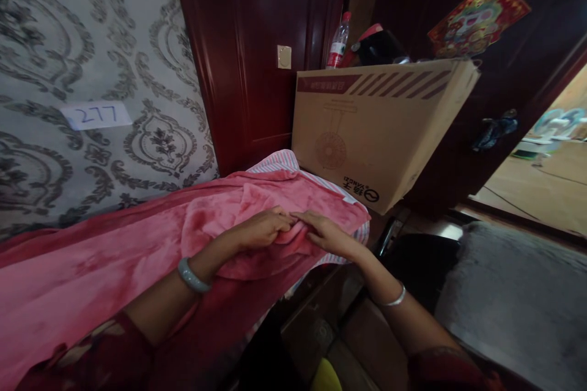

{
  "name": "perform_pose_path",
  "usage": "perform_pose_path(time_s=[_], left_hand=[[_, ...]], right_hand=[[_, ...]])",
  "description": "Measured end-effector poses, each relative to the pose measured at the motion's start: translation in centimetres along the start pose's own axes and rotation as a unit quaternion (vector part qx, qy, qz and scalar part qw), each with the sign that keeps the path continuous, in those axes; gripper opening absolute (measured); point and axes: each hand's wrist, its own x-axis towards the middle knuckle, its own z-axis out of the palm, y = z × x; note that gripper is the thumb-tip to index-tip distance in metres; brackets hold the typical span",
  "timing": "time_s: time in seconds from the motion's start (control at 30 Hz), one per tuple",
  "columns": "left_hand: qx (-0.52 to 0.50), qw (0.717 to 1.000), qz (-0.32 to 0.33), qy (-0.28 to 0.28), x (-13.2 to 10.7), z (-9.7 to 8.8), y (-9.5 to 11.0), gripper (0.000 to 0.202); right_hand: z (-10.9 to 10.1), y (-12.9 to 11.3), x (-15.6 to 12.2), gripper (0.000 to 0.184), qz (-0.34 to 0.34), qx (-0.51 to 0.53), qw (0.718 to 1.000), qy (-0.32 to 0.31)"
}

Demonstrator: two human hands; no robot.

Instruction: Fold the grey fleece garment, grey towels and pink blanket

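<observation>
A pink fleece blanket (114,256) lies spread over a raised surface, bunched into folds near its far end. My left hand (261,229) rests on the bunched part with its fingers curled into the fabric, gripping a fold. My right hand (328,235) lies just beside it, fingers pressed onto the same fold and pinching its edge. The fingertips of both hands almost meet. A pale bangle sits on my left wrist and a thin silver one on my right. A striped cloth (275,162) shows under the blanket's far end.
A large cardboard box (380,128) stands behind the blanket, with a water bottle (338,43) and dark items behind it. Patterned wallpaper with a label "277" (96,115) is at left, a dark red wooden door frame (247,61) behind. A grey seat cushion (513,299) sits at right.
</observation>
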Motion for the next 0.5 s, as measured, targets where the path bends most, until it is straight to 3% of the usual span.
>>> perform_pose_path(time_s=[0.1,0.27,0.37,0.5], left_hand=[[-0.015,1.0,-0.001,-0.024,-0.6,-0.2,-0.1,0.029],[0.04,0.994,-0.08,0.057,-3.0,1.1,-0.4,0.048],[0.101,0.977,-0.169,0.086,-5.5,2.5,-1.5,0.061],[0.126,0.937,-0.312,0.097,-8.7,3.0,-3.8,0.044]], right_hand=[[0.2,0.5,-0.3,0.051,0.017,-0.02,0.999,0.031],[-0.9,0.5,-0.6,0.033,0.024,-0.054,0.989,0.134],[-2.4,-0.1,-0.2,0.029,0.036,-0.085,0.971,0.219],[-4.7,-1.3,1.2,0.027,0.033,-0.137,0.936,0.322]])
